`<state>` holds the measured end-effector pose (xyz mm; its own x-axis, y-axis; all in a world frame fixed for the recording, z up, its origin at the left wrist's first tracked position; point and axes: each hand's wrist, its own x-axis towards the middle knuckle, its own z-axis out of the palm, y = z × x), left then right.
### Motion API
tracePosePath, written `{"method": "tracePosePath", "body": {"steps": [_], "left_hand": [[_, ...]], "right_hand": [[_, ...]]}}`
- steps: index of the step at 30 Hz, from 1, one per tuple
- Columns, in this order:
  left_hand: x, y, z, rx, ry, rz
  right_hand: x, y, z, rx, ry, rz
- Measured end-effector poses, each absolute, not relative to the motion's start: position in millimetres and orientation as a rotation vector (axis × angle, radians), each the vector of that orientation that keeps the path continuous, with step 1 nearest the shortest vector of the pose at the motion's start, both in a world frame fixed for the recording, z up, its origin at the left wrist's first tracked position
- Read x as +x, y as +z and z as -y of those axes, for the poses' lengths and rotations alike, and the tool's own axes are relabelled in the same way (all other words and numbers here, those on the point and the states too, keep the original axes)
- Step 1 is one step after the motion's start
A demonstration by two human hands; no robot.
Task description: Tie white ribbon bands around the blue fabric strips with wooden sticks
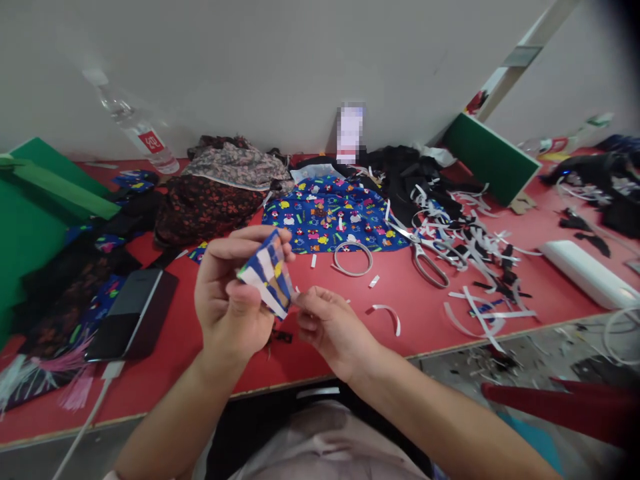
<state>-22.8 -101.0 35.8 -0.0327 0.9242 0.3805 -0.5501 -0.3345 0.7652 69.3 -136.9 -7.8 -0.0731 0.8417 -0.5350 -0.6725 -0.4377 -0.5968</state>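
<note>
My left hand (230,300) holds up a small folded piece of blue patterned fabric (267,272) with white strips on it, pinched between thumb and fingers above the red table (200,347). My right hand (333,327) sits just to its right, fingertips pinching the lower edge of that piece. Both hands hover over the table's front edge. Behind them lies a larger blue cartoon-print cloth (330,217), a white ring of tape (353,258) and silver scissors (423,253).
A dark phone (133,313) with a white cable lies at the left, near dark floral fabrics (200,207) and a green board (30,207). A plastic bottle (135,127) leans on the wall. White and black strip offcuts (475,247) litter the right; a white box (585,270) lies beyond.
</note>
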Motion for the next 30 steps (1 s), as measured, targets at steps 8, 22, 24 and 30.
{"method": "tracePosePath", "body": {"steps": [8,22,24,30], "left_hand": [[-36.6,37.1,82.0,0.719,1.515,-0.486],[-40.7,23.9,62.4,0.554,1.364,-0.490],[-40.3,22.9,61.9,0.549,1.360,-0.494],[-40.1,22.5,57.4,0.454,1.316,-0.515]], "right_hand": [[75.2,-16.3,136.8,-0.877,1.898,0.157],[81.9,-33.5,143.6,-0.663,1.931,0.231],[82.6,-34.8,144.8,-0.678,1.916,0.265],[78.9,-40.0,147.7,-0.708,1.807,0.445]]}}
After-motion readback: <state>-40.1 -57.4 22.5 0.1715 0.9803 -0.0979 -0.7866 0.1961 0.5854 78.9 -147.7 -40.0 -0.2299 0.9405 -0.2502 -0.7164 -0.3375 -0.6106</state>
